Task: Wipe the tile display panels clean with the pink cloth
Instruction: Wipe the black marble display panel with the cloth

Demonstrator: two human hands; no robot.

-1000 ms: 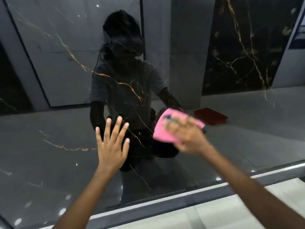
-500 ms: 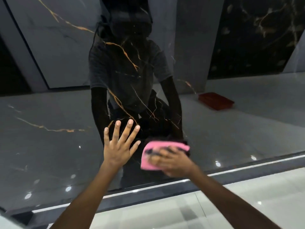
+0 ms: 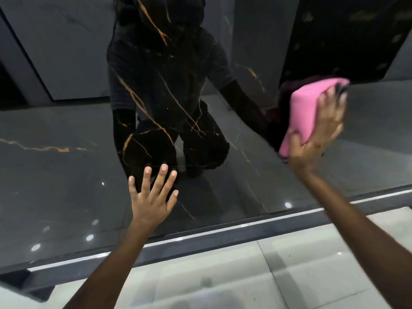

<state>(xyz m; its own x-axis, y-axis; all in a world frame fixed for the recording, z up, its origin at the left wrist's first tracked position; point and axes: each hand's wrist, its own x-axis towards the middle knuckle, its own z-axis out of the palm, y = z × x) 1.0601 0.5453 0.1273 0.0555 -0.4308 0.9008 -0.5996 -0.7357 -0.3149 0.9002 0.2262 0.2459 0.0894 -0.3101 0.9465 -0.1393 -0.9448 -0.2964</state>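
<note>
Now right hand (image 3: 316,130) gripping pink cloth (image 3: 305,112) swept up-right across panel (image 3: 66,175); left hand (image 3: 151,197) stays flat, fingers spread.

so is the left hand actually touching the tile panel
Touching. In the head view the left hand lies flat with fingers spread on the glossy tile panel, its fingertips meeting their own dark reflection with no gap.

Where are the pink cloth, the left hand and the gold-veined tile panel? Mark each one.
pink cloth (image 3: 305,112), head view, on its flat pink face.
left hand (image 3: 149,202), head view, on the back of the hand.
tile panel (image 3: 66,175), head view, on bare glossy surface left of that hand.
</note>
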